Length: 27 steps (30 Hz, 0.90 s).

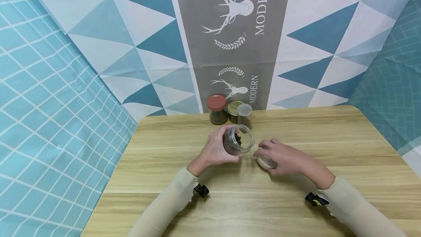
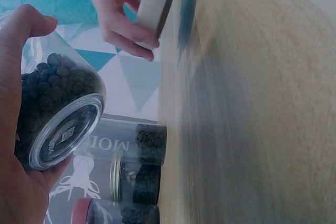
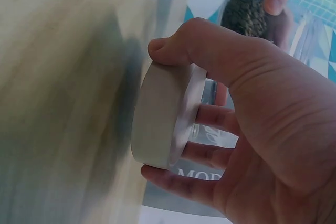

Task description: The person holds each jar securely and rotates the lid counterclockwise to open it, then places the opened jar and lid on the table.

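Note:
My left hand (image 1: 217, 148) grips a clear glass jar (image 1: 230, 142) tilted above the table, its uncapped mouth toward the right. Dark, bead-like pieces (image 2: 60, 85) partly fill it; their kind I cannot tell. Thumb and fingers wrap the jar's side in the left wrist view. To the right, my right hand (image 1: 285, 158) holds a round, pale lid (image 1: 265, 162) by its rim, close over the tabletop. In the right wrist view the lid (image 3: 160, 114) stands between the thumb and the fingers. Jar and lid are apart.
At the table's back edge stand a red-lidded jar (image 1: 217, 109), a gold-lidded jar (image 1: 234, 111) and a clear-lidded container (image 1: 245, 114), side by side with dark contents. The wooden table (image 1: 164, 189) meets a patterned cloth wall (image 1: 236, 46) behind.

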{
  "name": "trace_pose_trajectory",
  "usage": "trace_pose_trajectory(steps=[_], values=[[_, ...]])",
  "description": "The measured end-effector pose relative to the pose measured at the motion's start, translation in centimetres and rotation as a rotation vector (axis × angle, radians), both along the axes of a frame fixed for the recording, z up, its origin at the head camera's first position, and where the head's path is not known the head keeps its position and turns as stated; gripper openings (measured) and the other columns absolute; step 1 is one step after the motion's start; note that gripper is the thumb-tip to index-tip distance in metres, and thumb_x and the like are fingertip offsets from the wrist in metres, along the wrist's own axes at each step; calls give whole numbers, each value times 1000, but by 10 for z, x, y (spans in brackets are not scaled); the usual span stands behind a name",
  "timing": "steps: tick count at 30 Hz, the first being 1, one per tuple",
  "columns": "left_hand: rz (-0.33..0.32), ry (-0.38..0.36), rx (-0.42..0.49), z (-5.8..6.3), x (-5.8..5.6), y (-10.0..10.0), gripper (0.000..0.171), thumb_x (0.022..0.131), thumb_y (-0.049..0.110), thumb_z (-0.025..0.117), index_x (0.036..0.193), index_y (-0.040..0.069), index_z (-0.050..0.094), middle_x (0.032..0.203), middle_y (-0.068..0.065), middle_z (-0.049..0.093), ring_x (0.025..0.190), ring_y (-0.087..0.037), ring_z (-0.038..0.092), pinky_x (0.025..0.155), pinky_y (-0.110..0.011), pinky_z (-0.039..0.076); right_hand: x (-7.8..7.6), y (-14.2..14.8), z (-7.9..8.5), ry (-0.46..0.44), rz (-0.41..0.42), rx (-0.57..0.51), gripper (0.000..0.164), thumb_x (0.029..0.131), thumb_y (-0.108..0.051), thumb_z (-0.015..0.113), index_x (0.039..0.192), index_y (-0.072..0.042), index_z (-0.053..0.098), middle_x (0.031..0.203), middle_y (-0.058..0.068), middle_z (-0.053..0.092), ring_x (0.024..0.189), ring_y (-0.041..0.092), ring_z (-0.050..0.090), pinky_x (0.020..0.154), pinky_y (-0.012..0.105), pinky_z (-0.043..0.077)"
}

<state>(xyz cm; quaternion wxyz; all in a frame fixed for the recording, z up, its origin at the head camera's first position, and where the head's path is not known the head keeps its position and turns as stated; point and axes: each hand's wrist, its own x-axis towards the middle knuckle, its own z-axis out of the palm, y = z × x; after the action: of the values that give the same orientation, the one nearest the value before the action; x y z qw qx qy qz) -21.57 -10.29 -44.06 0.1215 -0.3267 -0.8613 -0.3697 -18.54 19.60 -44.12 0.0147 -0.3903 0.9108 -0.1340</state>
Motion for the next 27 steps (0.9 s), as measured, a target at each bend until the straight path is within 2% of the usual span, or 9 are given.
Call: trace_pose_trajectory(steps=[11, 21, 27], values=[[3, 4, 4, 0, 1, 0, 97, 65, 31, 102, 149, 4, 61, 141, -15, 75, 129, -33, 75, 111, -51, 63, 5, -7, -4, -88, -16, 44, 68, 75, -16, 94, 139, -26, 75, 140, 7, 68, 116, 27, 62, 86, 45, 64], [-7, -12, 1, 1, -1, 1, 98, 65, 30, 103, 150, 4, 60, 142, -16, 74, 130, -34, 74, 112, -52, 62, 6, -8, -4, -133, -26, 82, 73, 76, -19, 96, 145, -25, 73, 146, 7, 69, 123, 32, 64, 87, 52, 67], [-11, -10, 6, 0, 0, 0, 98, 65, 30, 102, 149, 4, 60, 141, -16, 75, 129, -33, 75, 111, -52, 63, 7, -7, -4, -116, -18, 92, 75, 77, -21, 97, 147, -26, 72, 151, 9, 67, 127, 35, 64, 89, 54, 67]])
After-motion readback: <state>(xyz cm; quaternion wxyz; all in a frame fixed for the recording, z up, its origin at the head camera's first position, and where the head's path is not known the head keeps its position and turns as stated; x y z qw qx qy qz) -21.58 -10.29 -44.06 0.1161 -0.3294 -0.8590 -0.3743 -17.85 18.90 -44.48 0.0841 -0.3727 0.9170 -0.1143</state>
